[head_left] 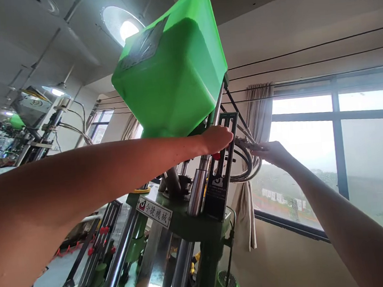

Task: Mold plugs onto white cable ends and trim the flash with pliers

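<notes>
On my feed the view tilted up at a tall green molding machine (199, 219), with the person's two bare arms reaching into it. On top sat a green plastic hopper (170, 68), seen from below and slightly tilted in the frame; its walls hid whatever was inside. A dark sticker (143, 44) on its upper face was too glare-washed for me to read. Lower down, a white sign (154, 211) carried a red logo and Chinese characters that looked like 今捷機械.

The left hand (216, 139) was up against the top of a black slotted panel (219, 170), beside a chrome column (207, 135), just above a red knob (216, 156). Its fingers were bunched out of my sight, so I could not tell whether they gripped anything. The right hand (272, 154) came in from the window side, its fingers closed around a black hose fitting (254, 147). That fitting sat at the end of looped black hoses (244, 167), which hung at the machine's right side, between the panel and a beige curtain (259, 110). Behind them a large window (339, 147) showed a hazy outdoor view. Far left stood a second machine with a green hopper (16, 121).
</notes>
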Demonstrator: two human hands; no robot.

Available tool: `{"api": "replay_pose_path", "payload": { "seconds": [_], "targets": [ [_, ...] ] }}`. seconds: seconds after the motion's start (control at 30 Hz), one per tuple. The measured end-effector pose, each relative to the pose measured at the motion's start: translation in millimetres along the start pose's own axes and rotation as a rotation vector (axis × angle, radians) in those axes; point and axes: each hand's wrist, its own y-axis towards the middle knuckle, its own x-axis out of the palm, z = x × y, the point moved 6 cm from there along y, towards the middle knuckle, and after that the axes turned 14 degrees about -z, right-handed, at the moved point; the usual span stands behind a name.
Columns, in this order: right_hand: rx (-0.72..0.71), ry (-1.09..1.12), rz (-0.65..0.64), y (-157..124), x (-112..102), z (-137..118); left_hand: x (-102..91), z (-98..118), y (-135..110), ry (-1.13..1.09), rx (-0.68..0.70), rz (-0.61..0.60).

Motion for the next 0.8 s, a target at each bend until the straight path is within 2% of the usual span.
{"api": "replay_pose_path", "payload": {
  "seconds": [0.17, 0.37, 0.7, 0.8],
  "targets": [
    [-0.008, -0.015, 0.026, 3, 1, 3, -2.7, -1, -1, 0.004, -0.007, -0.005],
    [-0.056, -0.048, -0.019, 4, 7, -2, -3.5, -1, 2, 0.021, -0.003, -0.039],
    [-0.087, -0.037, -0.038, 15, 0, -9, 3.3, 3, -2, 0.148, 0.017, -0.005],
    [-0.09, -0.028, -0.088, 19, 2, -5, 3.2, 3, -2, 0.159, 0.022, 0.013]
  ]
}}
